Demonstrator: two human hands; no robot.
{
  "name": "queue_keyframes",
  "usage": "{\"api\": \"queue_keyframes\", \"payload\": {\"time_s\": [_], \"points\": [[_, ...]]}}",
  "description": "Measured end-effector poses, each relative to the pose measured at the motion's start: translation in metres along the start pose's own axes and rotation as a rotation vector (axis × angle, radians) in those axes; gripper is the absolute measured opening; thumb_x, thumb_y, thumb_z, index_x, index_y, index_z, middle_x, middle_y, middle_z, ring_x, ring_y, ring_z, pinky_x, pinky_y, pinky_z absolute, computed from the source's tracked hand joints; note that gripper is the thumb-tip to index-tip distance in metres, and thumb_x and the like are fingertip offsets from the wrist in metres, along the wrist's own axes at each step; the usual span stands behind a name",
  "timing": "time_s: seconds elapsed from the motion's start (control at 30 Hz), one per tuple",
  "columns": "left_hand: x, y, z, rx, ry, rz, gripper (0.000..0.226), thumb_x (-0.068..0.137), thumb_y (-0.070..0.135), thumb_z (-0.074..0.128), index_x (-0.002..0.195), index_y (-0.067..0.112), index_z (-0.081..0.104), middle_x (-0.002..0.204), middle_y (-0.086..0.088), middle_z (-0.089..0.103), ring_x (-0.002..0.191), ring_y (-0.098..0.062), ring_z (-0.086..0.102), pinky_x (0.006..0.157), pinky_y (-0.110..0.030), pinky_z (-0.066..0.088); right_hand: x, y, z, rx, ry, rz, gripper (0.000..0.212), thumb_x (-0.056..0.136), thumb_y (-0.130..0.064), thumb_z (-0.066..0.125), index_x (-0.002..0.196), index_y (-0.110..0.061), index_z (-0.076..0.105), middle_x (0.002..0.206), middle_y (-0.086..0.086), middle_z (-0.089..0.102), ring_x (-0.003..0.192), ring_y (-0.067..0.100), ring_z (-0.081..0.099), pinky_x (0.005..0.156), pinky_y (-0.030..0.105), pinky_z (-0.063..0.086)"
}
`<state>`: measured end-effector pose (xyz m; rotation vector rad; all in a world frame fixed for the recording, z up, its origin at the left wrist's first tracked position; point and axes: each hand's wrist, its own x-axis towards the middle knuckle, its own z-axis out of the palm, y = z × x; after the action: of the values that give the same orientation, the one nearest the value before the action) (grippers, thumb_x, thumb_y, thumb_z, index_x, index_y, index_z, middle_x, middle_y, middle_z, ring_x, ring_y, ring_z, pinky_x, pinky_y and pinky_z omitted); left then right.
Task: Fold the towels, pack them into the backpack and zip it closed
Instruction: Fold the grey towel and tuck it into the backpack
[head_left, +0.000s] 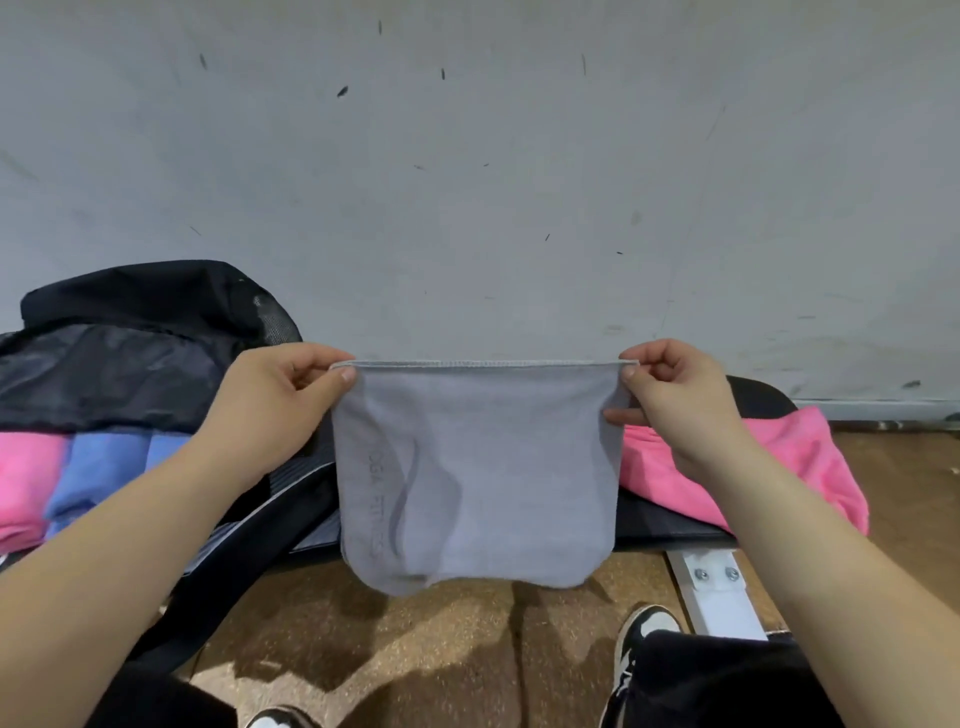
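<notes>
Grey wall (467, 182): matte, scuffed with dark marks, seen behind the grey towel (478, 467). Brown speckled floor (457, 654), cork-like, seen below it.
Black backpack (130, 353): thin nylon with a mesh patch, laid open left of the grey towel. Folded blue towels (88, 478) and a folded pink towel (21, 483) were seen in its opening.
Black padded bench (675, 525) was partly hidden behind the grey towel. Loose pink towel (779, 467), fleecy and crumpled, was piled on it to the right of the grey towel.
The grey towel itself: thin, soft, roughly square, lower corners rounded, top hem stitched, faint wave logo and lettering printed on its left part. It was held up in the air, top edge stretched taut and level, the rest hanging flat.
Left hand (275, 405): upper-left corner was pinched between thumb and curled fingers. Right hand (680, 400): upper-right corner was pinched the same way.
Black-and-white shoe (644, 644) and a white metal bracket (717, 577) with two bolts were seen below-right of the grey towel.
</notes>
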<state>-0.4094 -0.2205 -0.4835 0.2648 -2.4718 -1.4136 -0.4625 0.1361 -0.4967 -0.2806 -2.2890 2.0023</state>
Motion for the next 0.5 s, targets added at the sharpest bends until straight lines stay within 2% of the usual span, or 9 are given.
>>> {"api": "queue_keyframes", "payload": {"time_s": [0.07,0.1,0.17,0.23,0.27,0.37,0.43,0.5], "points": [[0.01,-0.005,0.009,-0.057,0.025,-0.029,0.008,0.097,0.017,0.071,0.098,0.019,0.079,0.067,0.006,0.074,0.052,-0.004,0.064,0.053,-0.012,0.052,0.007,0.0,0.008,0.032,0.02,-0.019,0.013,0.102,-0.003,0.059,0.098,-0.013,0.065,0.099,0.015,0.069,0.089,0.024,0.069,0.068,0.029,0.065],[0.015,-0.007,0.012,-0.103,0.028,-0.06,0.008,0.098,0.016,0.07,0.098,0.019,0.077,0.068,0.004,0.074,0.054,-0.009,0.069,0.054,-0.016,0.055,0.01,-0.001,0.013,0.039,0.028,-0.039,0.014,0.102,-0.003,0.059,0.097,-0.015,0.065,0.097,0.011,0.07,0.089,0.021,0.07,0.073,0.03,0.065],[0.024,-0.013,0.019,-0.183,0.036,-0.109,0.008,0.098,0.015,0.07,0.096,0.019,0.076,0.081,-0.006,0.077,0.073,-0.022,0.078,0.07,-0.032,0.064,0.017,-0.001,0.021,0.029,0.037,-0.086,0.014,0.1,-0.005,0.06,0.096,-0.017,0.066,0.096,0.008,0.072,0.089,0.016,0.069,0.084,0.035,0.064],[0.033,-0.021,0.022,-0.171,0.043,-0.12,0.008,0.098,0.016,0.07,0.096,0.02,0.077,0.084,-0.007,0.079,0.082,-0.025,0.079,0.084,-0.042,0.064,0.024,0.001,0.025,-0.013,0.034,-0.119,0.012,0.098,-0.007,0.063,0.096,-0.018,0.068,0.094,0.007,0.072,0.085,0.015,0.067,0.089,0.042,0.06],[0.037,-0.025,0.023,-0.142,0.043,-0.127,0.008,0.097,0.018,0.071,0.094,0.021,0.078,0.082,-0.005,0.079,0.082,-0.025,0.079,0.086,-0.045,0.063,0.027,0.002,0.027,-0.043,0.032,-0.122,0.01,0.096,-0.009,0.065,0.097,-0.018,0.07,0.091,0.006,0.071,0.083,0.015,0.066,0.09,0.045,0.06],[0.041,-0.032,0.027,-0.017,0.04,-0.147,0.01,0.096,0.025,0.071,0.088,0.025,0.077,0.074,-0.002,0.077,0.077,-0.028,0.076,0.08,-0.049,0.064,0.035,0.006,0.028,-0.075,0.009,-0.062,0.007,0.095,-0.013,0.068,0.1,-0.015,0.072,0.084,0.006,0.068,0.078,0.018,0.062,0.079,0.046,0.06],[0.041,-0.031,0.029,0.145,0.046,-0.116,0.01,0.094,0.031,0.072,0.086,0.027,0.077,0.073,0.001,0.075,0.077,-0.026,0.073,0.077,-0.044,0.062,0.036,0.005,0.029,-0.076,-0.006,-0.016,0.004,0.095,-0.014,0.071,0.097,-0.011,0.072,0.084,0.011,0.067,0.074,0.021,0.061,0.07,0.04,0.055],[0.038,-0.024,0.029,0.206,0.06,-0.112,0.011,0.093,0.032,0.072,0.084,0.027,0.076,0.073,0.003,0.073,0.075,-0.022,0.07,0.075,-0.038,0.058,0.034,0.003,0.03,-0.059,-0.018,0.023,0.007,0.094,-0.015,0.073,0.095,-0.008,0.072,0.085,0.014,0.069,0.072,0.022,0.062,0.066,0.036,0.055]]}}
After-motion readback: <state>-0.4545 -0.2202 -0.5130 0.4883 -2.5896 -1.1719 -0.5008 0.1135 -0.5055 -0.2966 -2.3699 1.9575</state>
